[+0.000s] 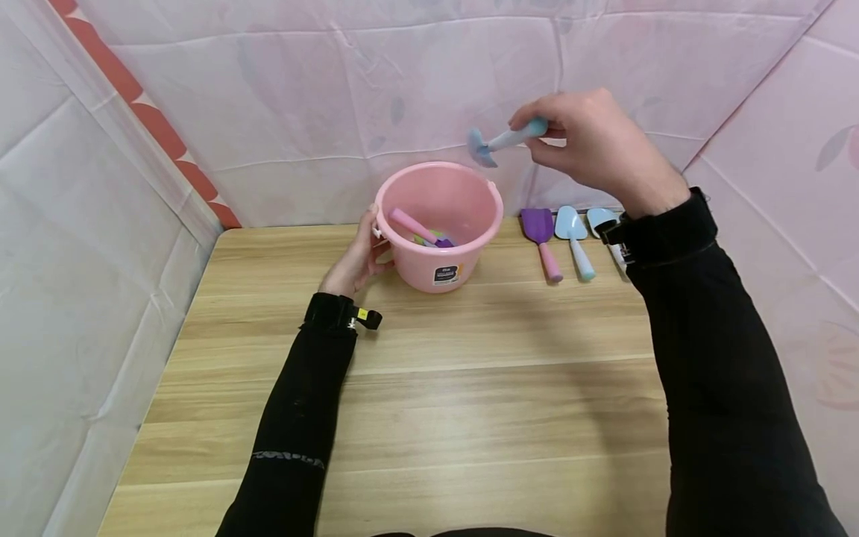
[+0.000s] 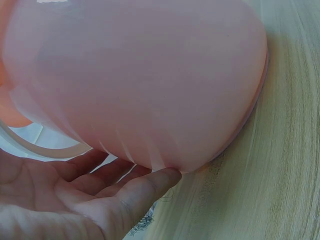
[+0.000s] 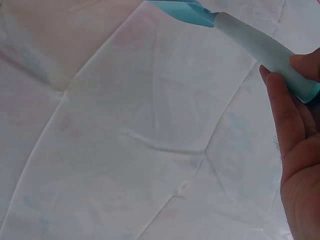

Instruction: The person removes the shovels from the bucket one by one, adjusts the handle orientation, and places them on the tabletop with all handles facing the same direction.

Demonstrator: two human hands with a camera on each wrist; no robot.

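Up above the table (image 1: 429, 358), the right hand (image 1: 597, 145) pinches a small blue toy tool (image 1: 499, 140) by the end of its pale handle, fingers & thumb curled round it; tool head points left and sits in the air just over the far-right rim of the pink bucket (image 1: 439, 224), not touching it; right wrist view shows the same handle (image 3: 260, 42) held at the fingertips (image 3: 287, 107) w/ white-pink cloth behind.

Left hand (image 1: 356, 257) rests against the bucket's left side, fingers fairly straight, laid on the wall near the handle mount; left wrist view shows the open palm (image 2: 65, 200) w/ a fingertip touching the bucket's lower edge (image 2: 165, 90) where it meets the wood; no curl round anything.

Bucket stands upright at the far middle of the table, label facing near; inside it lie a pink-handled tool (image 1: 412, 224) & some purple and green bits, too jumbled to tell apart.

Right of the bucket, at the far edge, 3 more toys lie in a row, handles pointing near: a purple shovel w/ pink handle (image 1: 545, 242), then a light blue shovel (image 1: 576, 240) just beside it, then a pale scoop (image 1: 602, 221) partly hidden behind the right sleeve (image 1: 711, 358).

Both arms in black sleeves w/ a camera strap at each wrist; pink patterned cloth walls round the table on left, far & right.
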